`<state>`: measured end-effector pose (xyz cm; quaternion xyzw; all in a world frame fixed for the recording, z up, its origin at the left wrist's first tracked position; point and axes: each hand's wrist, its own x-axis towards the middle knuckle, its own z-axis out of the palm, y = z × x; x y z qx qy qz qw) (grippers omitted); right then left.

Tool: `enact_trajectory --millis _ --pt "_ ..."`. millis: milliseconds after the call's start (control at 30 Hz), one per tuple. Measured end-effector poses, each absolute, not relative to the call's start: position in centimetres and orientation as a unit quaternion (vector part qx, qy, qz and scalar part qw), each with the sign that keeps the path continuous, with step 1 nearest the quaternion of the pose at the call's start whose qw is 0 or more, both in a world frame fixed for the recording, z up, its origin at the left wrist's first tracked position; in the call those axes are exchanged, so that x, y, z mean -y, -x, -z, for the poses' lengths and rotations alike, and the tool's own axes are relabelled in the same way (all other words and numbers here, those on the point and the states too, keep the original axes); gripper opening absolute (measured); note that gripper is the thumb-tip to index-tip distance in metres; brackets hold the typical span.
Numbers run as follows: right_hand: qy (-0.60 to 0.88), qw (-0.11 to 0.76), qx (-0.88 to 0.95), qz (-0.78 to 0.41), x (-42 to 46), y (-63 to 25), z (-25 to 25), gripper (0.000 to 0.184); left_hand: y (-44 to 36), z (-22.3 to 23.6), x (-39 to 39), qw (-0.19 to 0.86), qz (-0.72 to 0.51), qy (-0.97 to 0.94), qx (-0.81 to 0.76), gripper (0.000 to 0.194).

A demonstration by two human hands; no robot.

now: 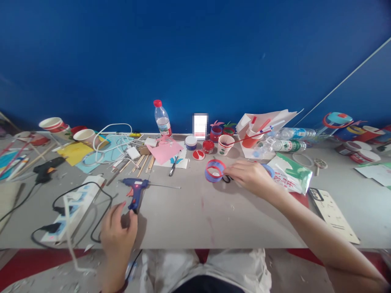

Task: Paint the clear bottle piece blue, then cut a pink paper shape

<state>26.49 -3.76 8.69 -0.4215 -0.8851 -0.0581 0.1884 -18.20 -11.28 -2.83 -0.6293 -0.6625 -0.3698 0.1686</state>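
Observation:
My left hand (119, 228) is at the front left, its thumb and forefinger apart, beside the handle end of a blue glue gun (137, 189). The gun lies on its side with a red light showing and a thin stick out of its back. On the right, my right hand (249, 175) reaches across the table, fingers bent together. Its fingertips are at the right edge of a short purple-blue ring with a red rim (214, 171). Under them shows a small black loop (226, 178), perhaps a scissors handle. What the fingers pinch is hidden.
A white power strip (76, 207) with black cables lies at left. Behind stand a plastic bottle (163, 120), an open red paint jar (208, 146) and a paper cup with a brush (225, 145). A phone (334, 215) lies at right, near a green-white packet (290, 173).

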Motion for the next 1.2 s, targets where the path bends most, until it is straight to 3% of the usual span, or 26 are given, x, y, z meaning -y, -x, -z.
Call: enact_trajectory --millis 200,433,833,1200 --pt "0.477 0.097 0.873 0.024 -0.6 -20.3 -7.3 0.032 17.8 2.1 11.4 0.151 0.380 0.624 0.666 0.033" --pt "0.549 0.058 0.833 -0.024 -2.9 -18.5 -7.3 0.027 17.6 2.2 11.5 0.142 0.383 0.614 0.675 0.033" --pt "0.538 0.089 0.837 -0.051 -2.9 -19.0 -7.3 0.031 17.5 2.1 11.5 0.123 0.390 0.607 0.681 0.032" --pt "0.518 0.143 0.840 -0.074 -2.6 -19.9 -6.8 0.023 17.7 2.4 11.5 0.129 0.385 0.609 0.681 0.034"
